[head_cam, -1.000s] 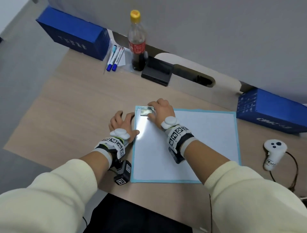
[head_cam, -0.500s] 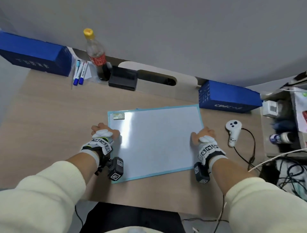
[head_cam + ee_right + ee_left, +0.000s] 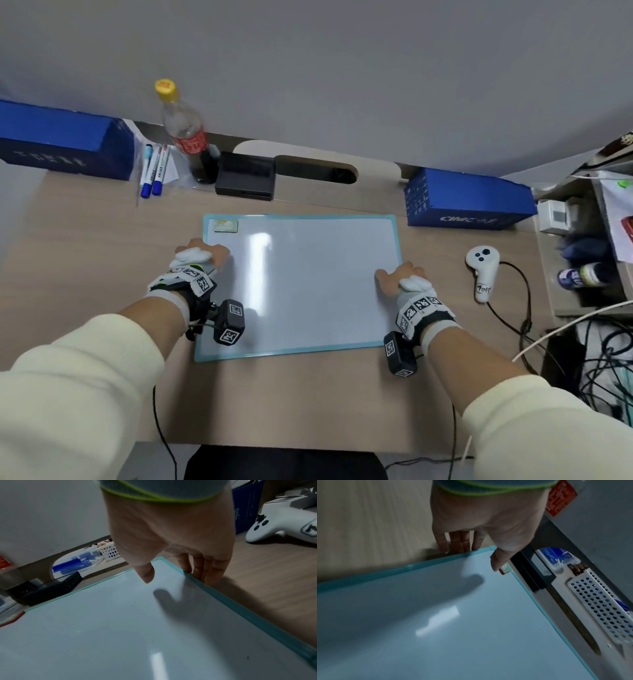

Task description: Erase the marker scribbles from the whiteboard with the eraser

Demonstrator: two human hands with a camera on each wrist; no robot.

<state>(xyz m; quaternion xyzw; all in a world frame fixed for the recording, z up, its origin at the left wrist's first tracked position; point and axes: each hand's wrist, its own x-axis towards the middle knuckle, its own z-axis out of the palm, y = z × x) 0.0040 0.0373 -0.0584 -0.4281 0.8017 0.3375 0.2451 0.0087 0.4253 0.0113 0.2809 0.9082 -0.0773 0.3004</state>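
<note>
As the eraser (image 3: 225,225) lies at the far-left corner of the whiteboard (image 3: 308,291), left hand (image 3: 202,255) is nearer, just short of it; right hand (image 3: 397,277) well apart, opposite edge. Both: fingers (image 3: 442,543) near-straight against its edges, thumbs (image 3: 496,562) over surface, gripping nothing.

bottle (image 3: 185,133); black box (image 3: 245,176); white controller (image 3: 482,270)

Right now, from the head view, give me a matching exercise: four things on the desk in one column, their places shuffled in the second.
1 eraser
2 bottle
3 controller
4 markers

A right of the whiteboard, on the desk
B on the whiteboard's far left corner
C lying beside the left blue box
D upright beside the black box

Pairs: 1-B, 2-D, 3-A, 4-C
</note>
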